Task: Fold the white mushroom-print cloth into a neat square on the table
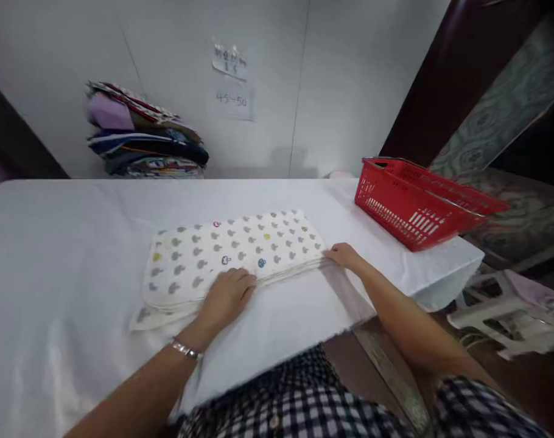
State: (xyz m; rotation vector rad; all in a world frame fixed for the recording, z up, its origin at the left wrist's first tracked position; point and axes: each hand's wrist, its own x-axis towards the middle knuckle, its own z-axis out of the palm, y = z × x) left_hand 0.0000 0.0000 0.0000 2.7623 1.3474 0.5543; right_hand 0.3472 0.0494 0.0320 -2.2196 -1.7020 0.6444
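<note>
Checked shirt (pixel 281 407) at bottom centre; mid-frame, I see folded cloth (pixel 240 243) stretching lengthwise leftward from the right hand (pixel 345 255), pinched on its lower-right corner; left hand (pixel 229 295) touches the near edge midway, grip I can't tell.

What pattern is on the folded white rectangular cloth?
The cloth shows mostly grey mushroom-like shapes; head view.

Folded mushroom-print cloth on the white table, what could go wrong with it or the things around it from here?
The folded cloth could end up uneven: a lower layer already sticks out at its near left corner, beyond the left hand.
The red basket sits close to the table's right edge, so a bump from the right arm might knock it off.
The fabric pile looks uneven and might slump.
</note>
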